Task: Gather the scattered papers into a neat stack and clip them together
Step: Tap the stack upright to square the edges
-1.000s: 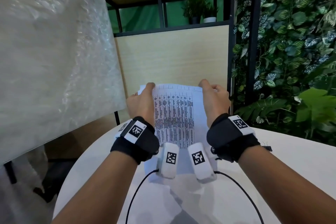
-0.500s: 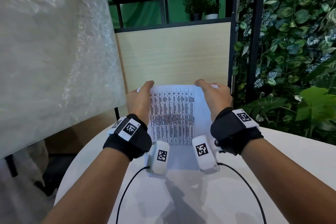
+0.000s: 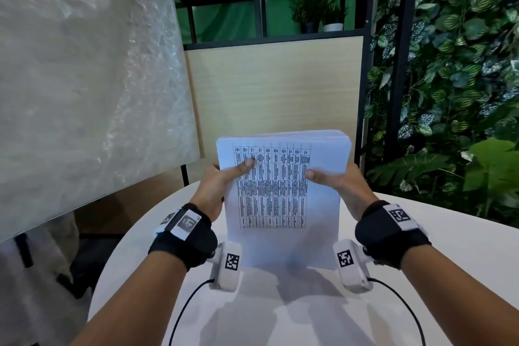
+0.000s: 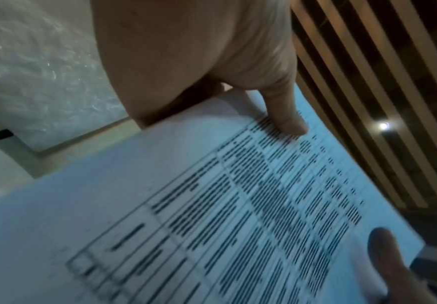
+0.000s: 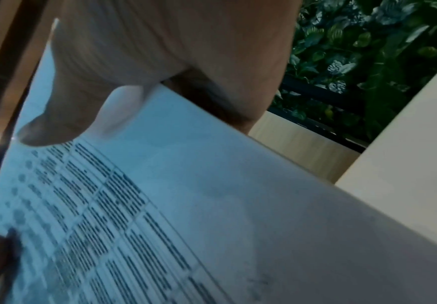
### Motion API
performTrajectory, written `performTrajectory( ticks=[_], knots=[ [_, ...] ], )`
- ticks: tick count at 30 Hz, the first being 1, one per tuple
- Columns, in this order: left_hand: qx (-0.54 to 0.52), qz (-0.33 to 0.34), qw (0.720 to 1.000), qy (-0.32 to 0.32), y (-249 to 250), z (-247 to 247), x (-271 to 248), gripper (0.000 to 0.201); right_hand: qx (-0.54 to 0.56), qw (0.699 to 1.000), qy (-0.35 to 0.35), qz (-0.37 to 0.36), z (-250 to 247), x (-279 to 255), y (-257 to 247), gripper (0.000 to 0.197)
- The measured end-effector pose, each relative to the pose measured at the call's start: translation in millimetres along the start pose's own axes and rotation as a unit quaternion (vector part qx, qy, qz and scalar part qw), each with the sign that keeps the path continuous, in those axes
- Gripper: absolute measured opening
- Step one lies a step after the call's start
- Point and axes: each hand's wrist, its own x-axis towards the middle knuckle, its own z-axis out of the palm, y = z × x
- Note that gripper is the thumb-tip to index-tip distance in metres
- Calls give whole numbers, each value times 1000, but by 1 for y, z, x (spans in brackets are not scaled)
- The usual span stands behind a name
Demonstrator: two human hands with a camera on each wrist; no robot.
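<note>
1. Nearest the camera: two forearms, each with a black wrist strap and a white wrist camera trailing a black cable. These hang above the white round table (image 3: 449,233).

2. Left hand (image 3: 216,185): thumb laid across the printed face of the paper stack (image 3: 283,199), the fingers curled behind the left edge, so it grips the stack. The left wrist view confirms the thumb on the table of text.

3. Right hand (image 3: 342,185): same hold on the right edge, thumb in front, fingers wrapped out of sight behind. The right wrist view agrees.

4. Position of the stack: held upright between the two hands, above the table, printed sheet facing the person. The lower edge appears to rest on or just over the table; the head view does not settle which.

5. Step in hand, as judged: squaring the gathered sheets. The top edges are close but show slight stagger at the right corner.

6. Next move, as judged: tap the lower edge on the table until the edges are flush, then free one hand to fetch a clip. No clip is visible in any view, so it must be located first.

7. Count: one stack, sheet number not countable; two hands; no loose sheets seen on the table.

8. Farther off: a wooden panel (image 3: 275,87) behind the table, a plastic-wrapped board (image 3: 84,64) at left, two potted plants (image 3: 317,11) on a shelf, and a foliage wall (image 3: 455,64) at right.
</note>
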Motion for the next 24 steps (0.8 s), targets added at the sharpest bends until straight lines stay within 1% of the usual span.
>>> performTrajectory(
  ticks=[2,3,5,7,9,10,13,15,16,17,18,19,20,21,22,23,24],
  knots=[
    [23,5,1000,-8,-1,-2,-1,75,-2,1000,-14,-7,1,0,-1,55],
    [29,12,999,-5,-2,-2,0,71,2,1000,-10,-7,1,1,-1,54],
    [37,27,999,8,-3,-2,1,64,6,1000,-2,-4,-1,2,4,57],
    [53,40,998,12,-4,2,2,49,-1,1000,12,-9,0,3,13,56],
    [63,59,996,27,-5,7,1,39,-33,998,45,-14,3,3,19,60],
    [70,68,994,39,-5,10,-1,36,-48,997,60,-22,6,4,19,59],
    [67,67,993,64,6,9,-2,36,-96,988,103,-58,9,11,5,36],
    [46,60,995,63,27,0,-2,40,-162,977,101,-96,6,14,-17,31],
    [47,60,996,46,41,-6,-3,41,-207,968,87,-116,5,16,-29,29],
    [56,60,997,9,56,-10,-4,42,-258,955,65,-131,4,16,-43,30],
    [92,58,993,-37,70,-13,-6,41,-314,939,32,-140,5,15,-58,31],
    [164,53,981,-90,82,-12,-10,38,-369,918,-7,-146,9,13,-72,35],
    [259,49,955,-136,88,-9,-11,34,-420,893,-44,-154,16,11,-84,43],
    [342,54,924,-164,91,-3,-11,31,-461,870,-73,-161,25,9,-94,51],
    [399,75,898,-168,88,1,-11,32,-488,852,-92,-167,33,7,-100,56],
    [425,102,885,-158,83,4,-11,37,-509,837,-107,-172,39,8,-102,58],
    [419,120,889,-141,75,4,-12,45,-518,828,-118,-181,42,9,-102,56]
  ],
)
